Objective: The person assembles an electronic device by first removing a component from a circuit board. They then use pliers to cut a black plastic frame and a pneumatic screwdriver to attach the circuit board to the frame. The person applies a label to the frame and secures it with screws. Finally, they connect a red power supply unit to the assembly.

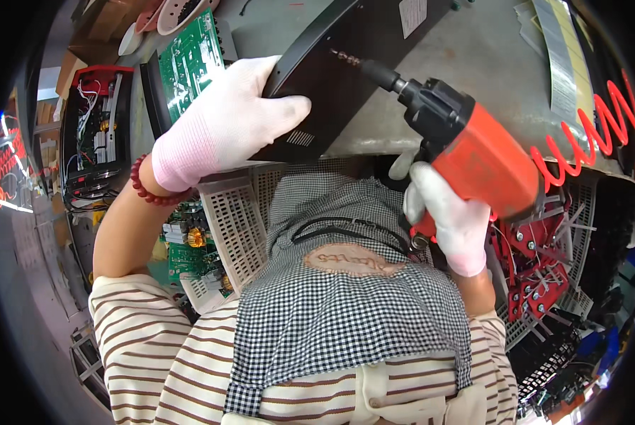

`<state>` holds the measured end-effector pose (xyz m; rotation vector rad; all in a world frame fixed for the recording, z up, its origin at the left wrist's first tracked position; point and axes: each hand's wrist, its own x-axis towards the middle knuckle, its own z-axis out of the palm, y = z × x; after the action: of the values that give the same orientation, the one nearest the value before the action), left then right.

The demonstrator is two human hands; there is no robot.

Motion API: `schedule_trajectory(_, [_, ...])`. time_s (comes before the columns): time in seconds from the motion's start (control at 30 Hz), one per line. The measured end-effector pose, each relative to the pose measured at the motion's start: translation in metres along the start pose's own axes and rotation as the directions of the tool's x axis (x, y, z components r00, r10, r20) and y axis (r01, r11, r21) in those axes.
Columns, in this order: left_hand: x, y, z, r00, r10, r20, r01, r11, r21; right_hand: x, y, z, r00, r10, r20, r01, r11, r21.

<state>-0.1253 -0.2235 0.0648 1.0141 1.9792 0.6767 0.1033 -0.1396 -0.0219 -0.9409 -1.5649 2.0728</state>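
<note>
My left hand (pixel 225 113), in a white glove with a pink cuff, grips one end of a black metal casing (pixel 346 92). Its thumb lies on the near face, and the other fingers are hidden behind. The casing is tilted up over the grey table. My right hand (pixel 448 212), also gloved, is wrapped round the handle of a red and black power driver (pixel 484 149). A twisted-looking bit (pixel 344 58) points up and left from its chuck. The bit's tip is at the casing's face; whether it touches, I cannot tell.
A green circuit board (pixel 190 64) stands behind my left hand. The driver's coiled red hose (pixel 587 134) runs off right. Plastic baskets hold circuit boards (pixel 190 258) at left and red parts (pixel 537 276) at right. An opened device (pixel 96 127) sits far left. Label sheets (pixel 558 57) lie on the grey table (pixel 502 42).
</note>
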Motion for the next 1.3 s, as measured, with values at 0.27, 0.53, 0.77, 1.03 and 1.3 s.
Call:
schedule_trajectory(0.27, [0.003,-0.001,0.0,1.0,0.001,0.013,-0.003,0.982,0.19,-0.022,-0.017,-0.013,0.987,-0.087,-0.138,0.11,0.98,0.166])
schedule_trajectory(0.53, [0.005,-0.006,0.003,0.997,0.078,0.025,-0.081,0.987,0.136,0.019,-0.005,0.011,0.989,-0.136,0.063,0.133,0.99,0.043])
schedule_trajectory(0.77, [0.0,0.0,0.002,1.0,0.001,-0.02,0.001,0.996,0.084,-0.003,-0.003,-0.022,0.999,-0.036,-0.032,0.042,0.98,0.197])
schedule_trajectory(1.03, [-0.012,0.006,0.005,0.996,0.074,0.042,-0.078,0.99,0.114,0.024,-0.001,-0.078,0.98,0.021,-0.196,0.063,0.909,0.412])
schedule_trajectory(1.3, [-0.008,-0.028,-0.012,0.967,0.021,0.252,0.201,0.543,-0.815,0.144,-0.024,-0.147,0.955,0.04,-0.293,0.134,0.823,0.552])
